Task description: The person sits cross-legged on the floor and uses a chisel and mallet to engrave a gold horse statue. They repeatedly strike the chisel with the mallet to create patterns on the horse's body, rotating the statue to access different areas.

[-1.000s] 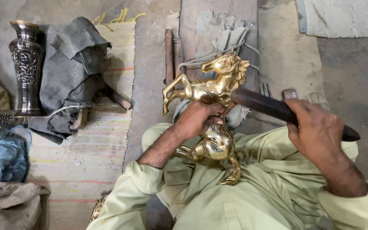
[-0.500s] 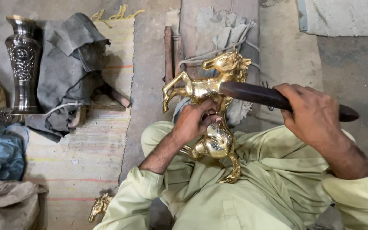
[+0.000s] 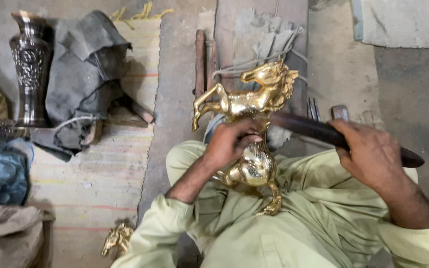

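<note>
**Brass horse braced on the lap, dark tool laid across its neck**

Shifted since half a second ago: dark tool drawn a little lower and rightward along the neck of the brass horse, figurine otherwise unmoved on the lap.

Left hand: closed round the horse's midsection, fingers wrapped across the belly, apparently to steady the casting against the tool's pressure. Right hand: clenched over the rear half of the tool, its tapered tip jutting beyond the hand to the right, working end touching the horse just under the mane. Horse rearing, forelegs raised to the left, hindquarters and one hind leg resting against the pale green garment, so that body and thigh serve as a cushion.

Materials: horse bright yellow metal, mirror-polished on the rump, modelled mane and head; tool dark, smooth, long and spindle-shaped, matt. Nearby: a dark embossed metal vase, upright, beside a crumpled grey cloth; a striped woven mat; a second small brass horse lying at the mat's near edge; a blue rag at far left.
</note>
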